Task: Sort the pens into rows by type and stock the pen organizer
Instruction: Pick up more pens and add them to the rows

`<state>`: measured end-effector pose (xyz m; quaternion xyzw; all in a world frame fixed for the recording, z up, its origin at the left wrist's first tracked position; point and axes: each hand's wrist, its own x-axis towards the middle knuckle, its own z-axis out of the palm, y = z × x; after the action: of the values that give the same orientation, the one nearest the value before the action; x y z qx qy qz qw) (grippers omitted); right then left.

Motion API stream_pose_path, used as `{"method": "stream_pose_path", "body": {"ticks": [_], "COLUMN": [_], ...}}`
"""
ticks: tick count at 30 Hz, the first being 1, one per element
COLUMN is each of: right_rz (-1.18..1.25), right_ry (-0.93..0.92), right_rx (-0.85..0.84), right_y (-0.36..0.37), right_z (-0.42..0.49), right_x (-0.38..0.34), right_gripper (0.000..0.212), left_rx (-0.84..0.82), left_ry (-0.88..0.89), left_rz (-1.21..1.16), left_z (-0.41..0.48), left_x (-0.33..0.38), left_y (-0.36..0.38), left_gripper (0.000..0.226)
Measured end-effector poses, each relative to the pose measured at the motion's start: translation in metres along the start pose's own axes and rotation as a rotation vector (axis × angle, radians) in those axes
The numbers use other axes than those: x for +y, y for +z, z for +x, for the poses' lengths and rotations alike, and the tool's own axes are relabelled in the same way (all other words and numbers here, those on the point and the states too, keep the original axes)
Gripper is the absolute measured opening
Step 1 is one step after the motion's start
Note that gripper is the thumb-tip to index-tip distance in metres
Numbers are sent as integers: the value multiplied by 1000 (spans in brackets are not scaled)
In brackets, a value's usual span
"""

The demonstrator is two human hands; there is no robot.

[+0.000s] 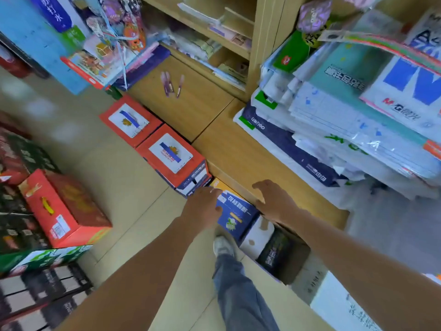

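Hovering low: left hand (202, 206), right hand (274, 201) flanking blue box (235, 216).

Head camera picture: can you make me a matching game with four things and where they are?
Things:
1. purple pens
2. blue box
3. red box with a yellow handle
4. paper packs

Places:
a. between the left hand and the right hand
b. lying on the bare wooden counter
c. piled high at the right
d. far left, across the floor from the counter

Pairs: 1-b, 2-a, 3-d, 4-c
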<state>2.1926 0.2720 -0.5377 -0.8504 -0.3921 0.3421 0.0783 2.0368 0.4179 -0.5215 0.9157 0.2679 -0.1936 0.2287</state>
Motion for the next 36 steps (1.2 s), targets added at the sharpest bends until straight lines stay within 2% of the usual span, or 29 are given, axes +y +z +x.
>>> {"method": "stream_pose_path", "body": {"ticks": [6,15,20,26,31,36], "right_rz": [-27,-20,25,13,131,223], "right_ry": [-12,-24,86,286,388,499], "right_rx": [-77,-95,-82,-35,136,194], "right_y": [-18,-21,-13,-12,-30,-39], "right_z": [131,310,396,473,536,600], "right_x": [-53,-120,-149,-182,-212,-240], "right_gripper": [50,56,60,48,37,41], "left_rx": [-12,-85,-170,-231,-77,42], "left_ry": [-35,-48,18,96,13,-169], "left_rz": [5,98,115,151,-14,-156], "left_z": [99,257,339,413,465,512], "left_x": [-80,-204,-271,-338,-368,-373], "left_y": [-53,-105,-126,-154,-177,-189], "left_gripper": [42,55,58,51,30,41]}}
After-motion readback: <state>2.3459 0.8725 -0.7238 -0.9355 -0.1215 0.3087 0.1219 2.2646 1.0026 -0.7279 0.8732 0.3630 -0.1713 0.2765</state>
